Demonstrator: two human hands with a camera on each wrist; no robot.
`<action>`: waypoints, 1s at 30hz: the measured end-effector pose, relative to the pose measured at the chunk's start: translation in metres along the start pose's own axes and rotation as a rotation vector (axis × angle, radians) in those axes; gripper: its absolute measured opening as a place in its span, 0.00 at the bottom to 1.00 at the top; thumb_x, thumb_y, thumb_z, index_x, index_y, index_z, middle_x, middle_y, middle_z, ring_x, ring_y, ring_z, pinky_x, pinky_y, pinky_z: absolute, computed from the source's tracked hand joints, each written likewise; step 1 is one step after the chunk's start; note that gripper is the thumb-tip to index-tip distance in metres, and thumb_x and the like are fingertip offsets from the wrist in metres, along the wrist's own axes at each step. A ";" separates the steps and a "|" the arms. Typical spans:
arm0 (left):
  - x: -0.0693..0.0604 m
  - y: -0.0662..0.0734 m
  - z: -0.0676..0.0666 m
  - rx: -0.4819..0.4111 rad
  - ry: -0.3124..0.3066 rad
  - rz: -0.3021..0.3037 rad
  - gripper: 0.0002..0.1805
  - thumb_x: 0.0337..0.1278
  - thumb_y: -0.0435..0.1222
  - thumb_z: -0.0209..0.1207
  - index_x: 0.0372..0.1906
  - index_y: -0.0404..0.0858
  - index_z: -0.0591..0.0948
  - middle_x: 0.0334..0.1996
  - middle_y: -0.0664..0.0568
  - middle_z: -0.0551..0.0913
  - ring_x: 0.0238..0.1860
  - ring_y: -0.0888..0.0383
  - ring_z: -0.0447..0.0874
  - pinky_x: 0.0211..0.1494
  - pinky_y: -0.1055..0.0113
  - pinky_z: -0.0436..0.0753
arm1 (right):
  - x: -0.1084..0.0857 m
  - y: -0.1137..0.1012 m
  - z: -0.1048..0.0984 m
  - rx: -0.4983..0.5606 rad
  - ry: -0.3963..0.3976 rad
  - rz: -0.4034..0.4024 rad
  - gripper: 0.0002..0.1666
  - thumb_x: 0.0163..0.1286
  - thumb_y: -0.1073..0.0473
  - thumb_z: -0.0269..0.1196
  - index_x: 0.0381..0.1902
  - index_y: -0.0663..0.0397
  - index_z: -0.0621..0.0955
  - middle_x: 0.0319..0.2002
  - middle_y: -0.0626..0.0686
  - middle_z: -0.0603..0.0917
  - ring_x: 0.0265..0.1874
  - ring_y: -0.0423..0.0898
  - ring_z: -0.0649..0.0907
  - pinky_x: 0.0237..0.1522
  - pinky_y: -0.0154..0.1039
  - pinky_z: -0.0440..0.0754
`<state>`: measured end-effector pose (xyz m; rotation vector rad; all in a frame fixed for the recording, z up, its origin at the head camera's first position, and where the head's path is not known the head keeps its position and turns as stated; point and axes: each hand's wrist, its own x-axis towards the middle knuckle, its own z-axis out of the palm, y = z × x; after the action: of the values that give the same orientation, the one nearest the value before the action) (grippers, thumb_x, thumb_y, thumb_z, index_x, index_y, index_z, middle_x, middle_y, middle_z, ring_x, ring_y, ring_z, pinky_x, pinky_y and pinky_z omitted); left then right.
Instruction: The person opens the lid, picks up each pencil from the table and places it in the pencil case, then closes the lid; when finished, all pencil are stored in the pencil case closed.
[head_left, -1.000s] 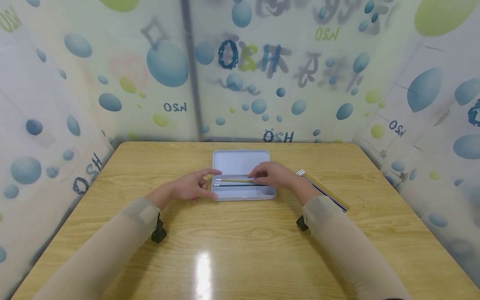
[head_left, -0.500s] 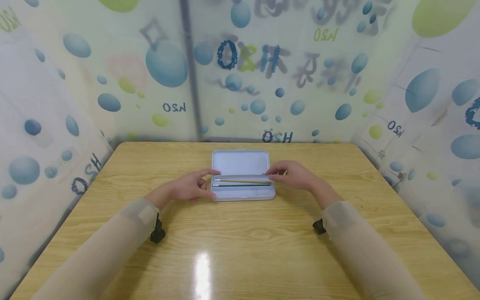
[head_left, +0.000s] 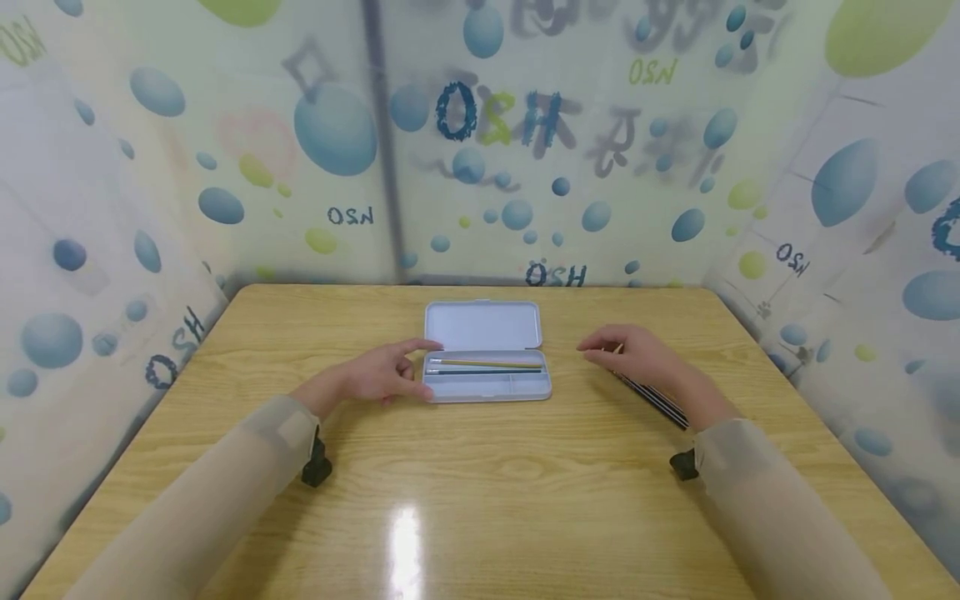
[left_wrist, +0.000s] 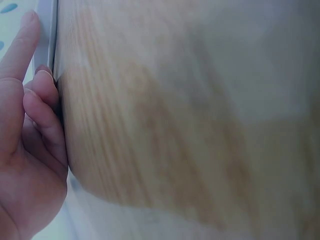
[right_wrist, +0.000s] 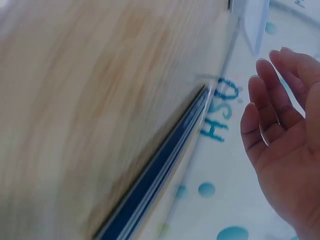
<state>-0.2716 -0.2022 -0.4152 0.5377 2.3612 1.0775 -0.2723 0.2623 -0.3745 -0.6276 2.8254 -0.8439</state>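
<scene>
An open white pencil case (head_left: 471,387) lies on the table, its lid (head_left: 483,325) tipped back. Inside, a yellow pencil (head_left: 487,363) and a dark green pencil (head_left: 487,372) lie in the long rear compartment. At the case's left end, my left hand (head_left: 378,372) touches it with index finger and thumb extended; its other fingers are bent underneath. My right hand (head_left: 637,357) hovers, relaxed and holding nothing, over a bundle of striped pencils (head_left: 660,404) on the table. In the right wrist view, that hand (right_wrist: 287,120) is apart from the pencils (right_wrist: 155,172).
The wooden table (head_left: 480,492) ends at a back edge close behind the lid. Patterned curtains (head_left: 480,192) stand around its back and sides. The case also has a long front compartment and a small one at right.
My right hand has let go of the yellow pencil in the case and moved right, over the pencil bundle. My left hand has stayed at the case's left end.
</scene>
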 end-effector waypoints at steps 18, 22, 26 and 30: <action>-0.001 0.001 0.000 0.006 0.003 -0.010 0.49 0.66 0.51 0.77 0.86 0.56 0.64 0.28 0.54 0.73 0.21 0.57 0.68 0.27 0.68 0.74 | -0.038 0.058 -0.031 0.002 -0.002 0.100 0.20 0.85 0.47 0.64 0.64 0.51 0.88 0.60 0.57 0.90 0.57 0.53 0.86 0.57 0.47 0.83; 0.000 0.000 0.000 0.012 0.001 -0.005 0.49 0.66 0.51 0.76 0.86 0.56 0.63 0.28 0.54 0.73 0.21 0.57 0.68 0.27 0.68 0.74 | -0.040 0.070 -0.036 0.021 -0.041 0.145 0.22 0.85 0.46 0.64 0.65 0.52 0.87 0.63 0.60 0.88 0.58 0.54 0.87 0.54 0.44 0.85; 0.000 0.000 0.000 0.010 0.003 -0.003 0.49 0.66 0.51 0.77 0.86 0.56 0.63 0.28 0.54 0.74 0.21 0.58 0.68 0.26 0.67 0.74 | -0.041 0.080 -0.040 0.071 -0.086 0.163 0.23 0.84 0.49 0.64 0.67 0.54 0.85 0.64 0.62 0.87 0.53 0.49 0.86 0.48 0.40 0.86; 0.000 0.000 0.000 0.009 0.002 0.000 0.50 0.65 0.51 0.77 0.86 0.56 0.63 0.28 0.54 0.74 0.21 0.58 0.69 0.27 0.67 0.75 | -0.040 0.089 -0.041 0.092 -0.118 0.164 0.24 0.84 0.50 0.64 0.69 0.55 0.84 0.66 0.62 0.86 0.55 0.47 0.85 0.50 0.40 0.86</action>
<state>-0.2720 -0.2021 -0.4147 0.5397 2.3683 1.0683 -0.2770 0.3676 -0.3891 -0.4125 2.6711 -0.8708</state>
